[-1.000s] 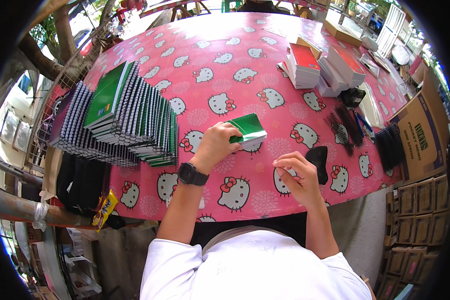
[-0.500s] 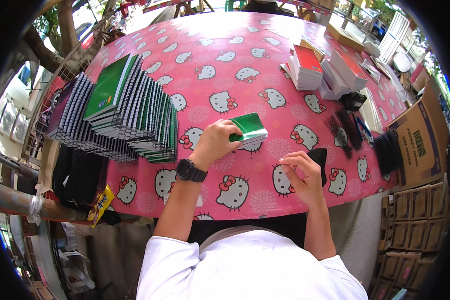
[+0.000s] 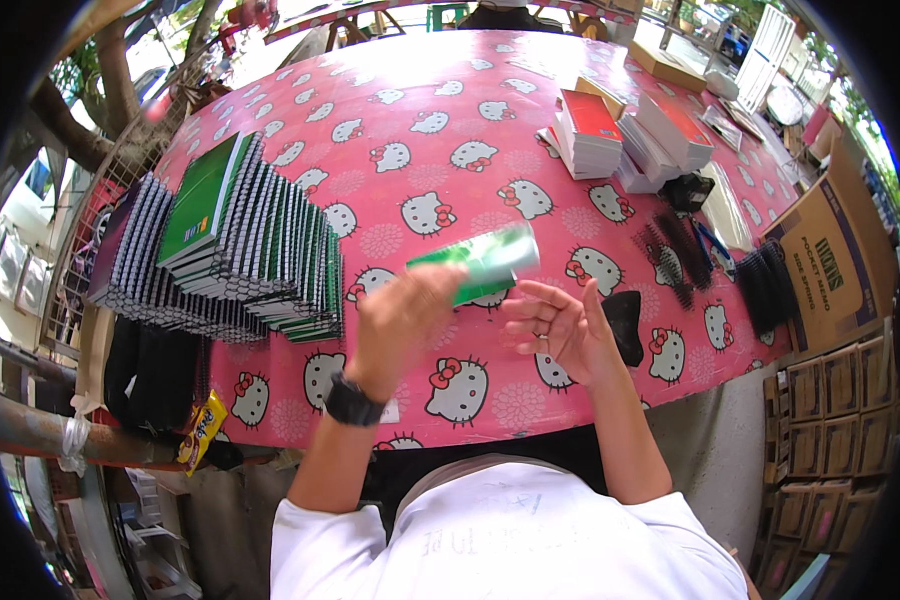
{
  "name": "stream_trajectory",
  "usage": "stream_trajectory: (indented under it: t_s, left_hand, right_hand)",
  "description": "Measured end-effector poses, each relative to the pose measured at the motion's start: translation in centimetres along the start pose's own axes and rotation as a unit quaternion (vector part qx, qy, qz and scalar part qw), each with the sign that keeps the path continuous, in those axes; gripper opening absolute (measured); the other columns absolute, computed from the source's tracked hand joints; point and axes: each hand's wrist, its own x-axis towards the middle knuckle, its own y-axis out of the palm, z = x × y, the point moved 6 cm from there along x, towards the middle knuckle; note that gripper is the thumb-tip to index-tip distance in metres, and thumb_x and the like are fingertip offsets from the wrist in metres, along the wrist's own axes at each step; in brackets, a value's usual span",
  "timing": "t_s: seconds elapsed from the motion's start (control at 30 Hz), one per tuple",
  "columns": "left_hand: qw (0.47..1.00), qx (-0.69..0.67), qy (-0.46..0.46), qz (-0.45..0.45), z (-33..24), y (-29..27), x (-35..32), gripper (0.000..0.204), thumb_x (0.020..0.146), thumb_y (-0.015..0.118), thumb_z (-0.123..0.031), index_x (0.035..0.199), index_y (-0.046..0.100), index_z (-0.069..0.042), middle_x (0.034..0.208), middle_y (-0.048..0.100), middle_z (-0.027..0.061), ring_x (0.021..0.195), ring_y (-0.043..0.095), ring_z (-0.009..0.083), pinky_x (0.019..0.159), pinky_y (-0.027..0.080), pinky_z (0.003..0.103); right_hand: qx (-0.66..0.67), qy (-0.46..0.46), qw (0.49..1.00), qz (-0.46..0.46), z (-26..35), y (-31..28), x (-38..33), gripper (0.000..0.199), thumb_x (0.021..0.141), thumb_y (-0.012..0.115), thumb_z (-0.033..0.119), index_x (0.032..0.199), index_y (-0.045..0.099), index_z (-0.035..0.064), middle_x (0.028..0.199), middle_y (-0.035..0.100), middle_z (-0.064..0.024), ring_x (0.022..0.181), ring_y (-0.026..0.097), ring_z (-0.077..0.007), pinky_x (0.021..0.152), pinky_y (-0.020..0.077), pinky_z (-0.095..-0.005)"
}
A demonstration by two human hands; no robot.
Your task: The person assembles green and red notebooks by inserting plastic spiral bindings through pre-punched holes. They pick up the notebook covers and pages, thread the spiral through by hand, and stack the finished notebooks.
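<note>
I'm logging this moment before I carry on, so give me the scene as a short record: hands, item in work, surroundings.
Left hand: blurred, at the left end of the green-covered notepad; grip unclear
Right hand: open, beside the notepad's near right corner; contact unclear
Surface: pink patterned tablecloth
Table left: stacked green spiral notebooks
Table right: red-topped paper stacks, black binding spirals, cardboard carton

Green booklet (image 3: 488, 258) in left hand (image 3: 407, 318)

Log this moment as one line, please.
left hand: at green booklet, grip blurred; right hand: open, empty; green spiral notebooks: stacked left
</note>
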Motion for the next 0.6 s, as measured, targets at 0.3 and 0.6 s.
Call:
stream_trajectory:
  t_s: [0.3,0.6]
  left_hand:
    - [0.883,-0.324,-0.322,-0.112,0.0,1.6,-6.2,0.062,0.074,0.066,0.004,0.132,0.042,-0.003,0.125,0.051,0.0128,0.126,0.042,0.0222,0.109,0.029,0.042]
    - [0.975,-0.052,-0.199,-0.084,-4.7,4.0,-4.3,0.053,0.079,0.060,0.006,0.129,0.050,-0.008,0.104,0.062,0.0076,0.103,0.059,0.0263,0.110,0.026,0.042]
  right_hand:
    - [-0.482,-0.234,0.844,-0.024,0.1,2.1,-1.5,0.035,0.088,0.057,-0.002,0.122,0.054,0.0043,0.099,0.065,-0.0072,0.094,0.060,-0.0119,0.084,0.0466,-0.0258]
    - [-0.404,-0.245,0.870,-0.139,-1.9,0.0,-0.1,0.023,0.090,0.061,0.010,0.112,0.056,0.0039,0.088,0.062,-0.0045,0.080,0.058,-0.0086,0.071,0.0475,-0.0250]
